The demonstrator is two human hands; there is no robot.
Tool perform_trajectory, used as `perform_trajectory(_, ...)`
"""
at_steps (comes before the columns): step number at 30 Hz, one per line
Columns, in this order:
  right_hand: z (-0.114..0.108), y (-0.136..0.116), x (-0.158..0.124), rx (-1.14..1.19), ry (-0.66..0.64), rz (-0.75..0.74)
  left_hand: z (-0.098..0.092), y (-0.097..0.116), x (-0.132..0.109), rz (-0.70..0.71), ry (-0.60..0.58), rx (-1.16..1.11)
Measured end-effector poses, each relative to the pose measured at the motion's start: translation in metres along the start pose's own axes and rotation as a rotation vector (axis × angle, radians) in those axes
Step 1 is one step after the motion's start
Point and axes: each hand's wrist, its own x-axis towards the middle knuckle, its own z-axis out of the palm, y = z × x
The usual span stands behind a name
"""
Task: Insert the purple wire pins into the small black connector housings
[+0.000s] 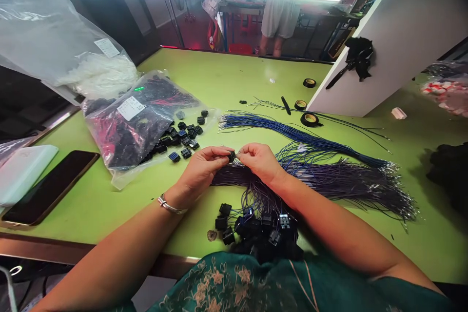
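Note:
A small black connector housing (pixel 232 156) is pinched between the thumb and fingers of my left hand (pixel 206 166). Close against its right side, my right hand (pixel 260 160) is closed in a pinch; a thin wire seems to be between the fingertips, too small to be sure. Beneath both hands lies a bundle of dark wires (pixel 329 183) with metal terminals at its right end. Nearer my body is a heap of black connectors with wires attached (pixel 256 226). Beyond my hands stretches a blue wire bundle (pixel 285 131). Loose black connectors (pixel 183 137) lie to the left.
An open plastic bag of black connectors (pixel 127 122) lies at left, with a bag of whitish pieces (pixel 102 75) behind it. A phone (pixel 51 187) rests at the left edge. Rolls of black tape (pixel 309 119) sit near a white panel (pixel 395 44). A person's legs (pixel 278 24) show beyond the table.

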Motion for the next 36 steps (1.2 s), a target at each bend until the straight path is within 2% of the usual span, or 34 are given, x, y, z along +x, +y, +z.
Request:
perform_trajectory(4, 0.001, -0.002, 0.000, -0.015, 0.005, -0.011, 0.002, -0.001, 0.000, 0.056, 0.039, 0.019)
perform_trajectory(14, 0.001, -0.001, -0.003, -0.078, 0.017, -0.008, 0.002, -0.005, 0.001, 0.135, -0.020, 0.183)
perform_trajectory(19, -0.021, -0.022, 0.002, -0.176, -0.143, -0.097, 0.004, 0.015, -0.010, 0.261, -0.094, 0.277)
perform_trajectory(21, -0.033, -0.031, 0.006, -0.292, -0.121, -0.182, 0.010, 0.024, -0.022, 0.320, -0.216, 0.335)
perform_trajectory(23, -0.041, -0.034, 0.009, -0.534, -0.099, -0.224, 0.021, 0.027, -0.036, 0.396, -0.410, 0.420)
perform_trajectory(26, -0.043, -0.030, 0.010, -0.889, -0.220, -0.173, 0.039, 0.019, -0.057, 0.514, -0.729, 0.563)
perform_trajectory(28, -0.039, -0.025, 0.009, -0.974, -0.304, -0.176, 0.048, 0.010, -0.065, 0.560, -0.881, 0.661)
perform_trajectory(32, -0.031, -0.030, 0.004, -0.902, -0.331, -0.324, 0.054, -0.001, -0.071, 0.634, -1.055, 0.876)
perform_trajectory(33, -0.031, -0.034, 0.001, -0.861, -0.383, -0.345, 0.053, -0.001, -0.072, 0.659, -1.074, 0.916)
perform_trajectory(36, -0.030, -0.047, -0.008, -0.766, -0.658, -0.360, 0.052, -0.001, -0.074, 0.714, -1.103, 1.000)
